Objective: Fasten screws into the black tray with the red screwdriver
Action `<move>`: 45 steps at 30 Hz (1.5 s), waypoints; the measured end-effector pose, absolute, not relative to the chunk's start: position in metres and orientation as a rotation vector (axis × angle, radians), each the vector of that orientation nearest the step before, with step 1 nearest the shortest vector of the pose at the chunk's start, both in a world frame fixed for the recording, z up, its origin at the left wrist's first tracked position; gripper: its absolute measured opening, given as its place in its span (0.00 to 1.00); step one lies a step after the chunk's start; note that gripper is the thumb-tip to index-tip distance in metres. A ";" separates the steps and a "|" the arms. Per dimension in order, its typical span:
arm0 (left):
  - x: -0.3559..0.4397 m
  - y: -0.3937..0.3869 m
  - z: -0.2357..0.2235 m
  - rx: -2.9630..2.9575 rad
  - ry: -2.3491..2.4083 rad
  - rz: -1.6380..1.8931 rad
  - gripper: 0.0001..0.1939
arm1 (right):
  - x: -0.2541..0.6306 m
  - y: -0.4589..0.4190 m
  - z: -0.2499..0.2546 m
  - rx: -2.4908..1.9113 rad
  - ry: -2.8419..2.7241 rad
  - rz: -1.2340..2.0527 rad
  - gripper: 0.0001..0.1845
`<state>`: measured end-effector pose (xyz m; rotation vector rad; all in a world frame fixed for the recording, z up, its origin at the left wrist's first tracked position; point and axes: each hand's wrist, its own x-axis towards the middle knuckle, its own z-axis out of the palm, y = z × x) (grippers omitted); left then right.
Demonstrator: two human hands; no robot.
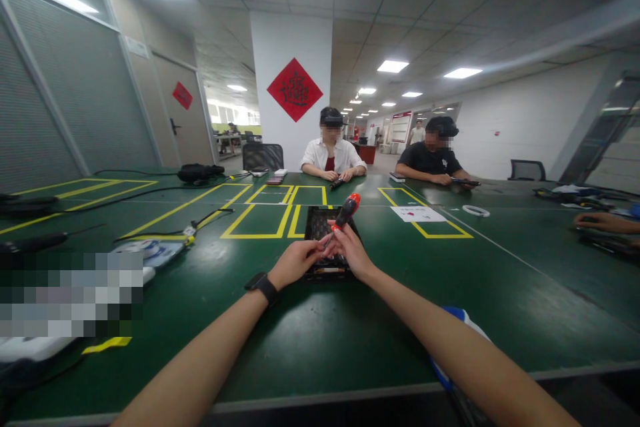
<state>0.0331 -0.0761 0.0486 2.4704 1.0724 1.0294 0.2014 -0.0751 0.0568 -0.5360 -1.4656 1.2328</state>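
A screwdriver (346, 211) with a black and red handle points up and away from me, its thin metal shaft running down to the left. My right hand (351, 250) is closed around the lower handle. The fingers of my left hand (299, 260), which wears a black watch, pinch together at the shaft's lower end; whether a small bit sits between them is hidden. Directly beneath both hands lies an open black tool case (316, 219) on the green table. Its inner slots are partly covered by my fingers.
Across the green table (310, 340) sit two people (333, 155) handling dark objects. A paper sheet (419, 214) and white ring (475, 211) lie to the right. At left are cables and a blue-white item (150, 250). Another person's hand (603, 221) shows at far right.
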 end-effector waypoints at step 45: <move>0.034 -0.077 0.051 2.432 1.045 1.079 0.10 | 0.202 -0.071 0.056 -0.555 -1.413 1.280 0.19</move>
